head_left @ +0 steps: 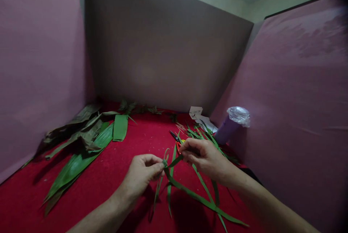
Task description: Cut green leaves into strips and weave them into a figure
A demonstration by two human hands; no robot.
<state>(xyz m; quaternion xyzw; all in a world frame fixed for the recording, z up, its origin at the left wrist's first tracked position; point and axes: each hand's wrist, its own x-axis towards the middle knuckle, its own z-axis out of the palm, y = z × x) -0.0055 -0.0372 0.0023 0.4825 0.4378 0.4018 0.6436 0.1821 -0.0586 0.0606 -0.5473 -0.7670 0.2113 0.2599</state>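
Head view: the left hand [145, 173] pinches looped, narrow green leaf strips [175, 162] above a red fabric surface [146, 133] while the right hand [202, 155] clamps one strip.

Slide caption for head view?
Left hand and right hand pinch a green leaf strip above a red surface, scissors beyond.

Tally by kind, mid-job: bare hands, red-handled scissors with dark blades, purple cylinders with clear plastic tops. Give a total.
Hands, bare left hand and bare right hand: 2
Red-handled scissors: 1
Purple cylinder: 1
Total: 4
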